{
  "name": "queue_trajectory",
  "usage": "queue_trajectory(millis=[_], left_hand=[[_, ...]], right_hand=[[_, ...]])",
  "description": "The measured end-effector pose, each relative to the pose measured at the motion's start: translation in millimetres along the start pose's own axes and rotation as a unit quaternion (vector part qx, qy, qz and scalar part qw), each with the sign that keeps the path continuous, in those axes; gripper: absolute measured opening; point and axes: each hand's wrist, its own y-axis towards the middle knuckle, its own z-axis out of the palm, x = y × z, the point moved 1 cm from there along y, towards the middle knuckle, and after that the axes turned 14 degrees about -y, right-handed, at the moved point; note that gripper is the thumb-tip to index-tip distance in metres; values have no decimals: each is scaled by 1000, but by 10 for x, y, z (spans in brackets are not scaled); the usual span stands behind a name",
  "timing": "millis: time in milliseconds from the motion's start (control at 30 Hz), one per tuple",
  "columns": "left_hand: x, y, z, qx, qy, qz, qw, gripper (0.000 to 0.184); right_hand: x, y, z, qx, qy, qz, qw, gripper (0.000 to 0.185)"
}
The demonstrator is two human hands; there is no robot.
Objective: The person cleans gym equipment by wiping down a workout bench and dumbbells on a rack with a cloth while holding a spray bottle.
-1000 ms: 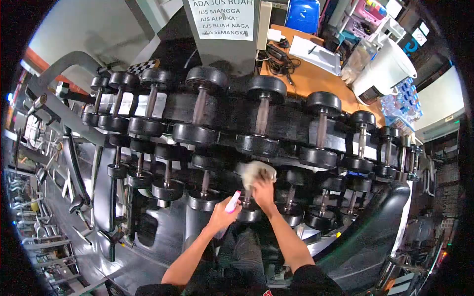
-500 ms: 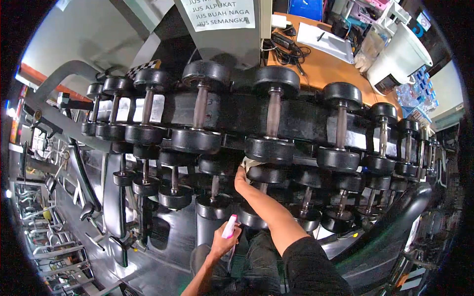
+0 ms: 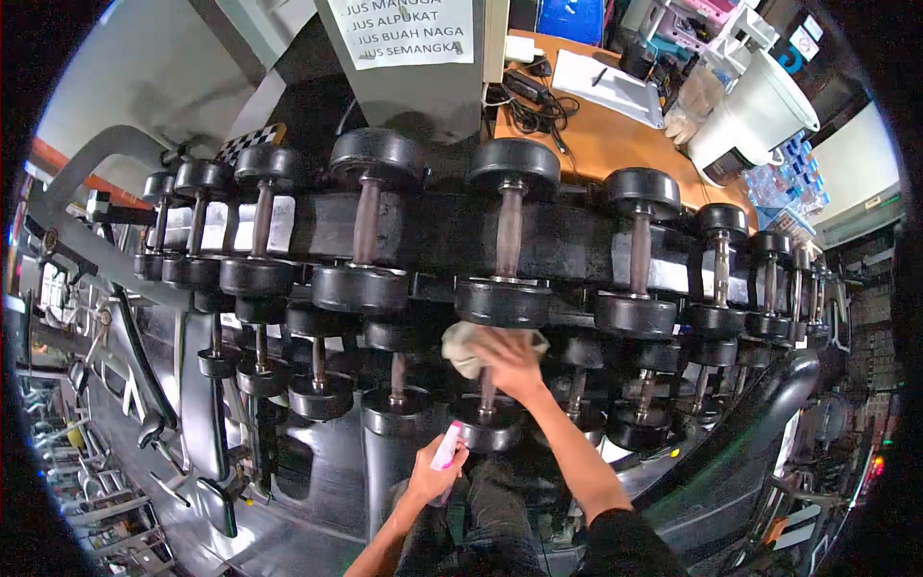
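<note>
My right hand point(image 3: 510, 363) is closed on a pale cloth point(image 3: 465, 348), pressed over the rear head of a black dumbbell point(image 3: 486, 431) on the lower row, just below the upper row. My left hand point(image 3: 435, 469) holds a spray bottle with a white and pink nozzle point(image 3: 446, 446), near my legs and in front of the same dumbbell. Much of the bottle's body is hidden by the hand. Above the cloth sits an upper-row dumbbell point(image 3: 510, 231) with a worn grey handle.
Two rows of black dumbbells fill the rack point(image 3: 437, 231). Behind it, an orange desk point(image 3: 601, 144) bears cables, a white tray and a white bucket point(image 3: 760, 115). A padded bench point(image 3: 740, 433) stands at right. Gym machines line the left. A paper sign point(image 3: 409, 34) hangs behind.
Half a second ago my right hand was mostly hidden behind the lower dumbbell's rear head; now it shows on top with the cloth. My left hand still holds the bottle. The view has shifted slightly.
</note>
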Motion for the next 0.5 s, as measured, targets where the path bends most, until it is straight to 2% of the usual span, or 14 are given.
queue_trajectory(millis=[33,67,100,167,200,267,300,367,400,433,467,500], left_hand=[[-12,16,0,15,-1,16,1000,18],[-23,30,4,31,-2,32,999,18],[-50,47,12,32,-2,31,999,18],[-112,73,23,34,-48,26,998,17],[-95,89,17,36,-46,26,998,17],[-55,127,0,32,-30,46,998,16],[-81,118,-1,31,-29,45,998,16],[-158,104,10,15,-14,14,1000,17],[-153,112,0,15,-12,16,1000,17],[-119,104,-18,20,-22,18,999,17],[-88,90,-35,24,-33,19,999,18],[-76,84,-42,24,-32,19,999,18]], right_hand=[[-162,-207,173,-9,83,88,993,44],[-294,-541,571,-49,166,237,956,42],[-271,-570,495,15,357,456,815,30],[-381,-1003,1272,-93,474,646,591,36],[-446,-1053,1394,-95,474,647,589,36],[-505,-1059,1540,-69,666,593,447,42],[-484,-1018,1495,-68,667,593,446,42],[-401,-828,1167,-62,628,677,379,38],[-289,-594,851,-153,647,623,411,32],[-250,-630,842,-154,649,622,410,32],[-190,-710,794,-72,524,612,588,30],[-159,-739,752,14,369,569,735,28]])
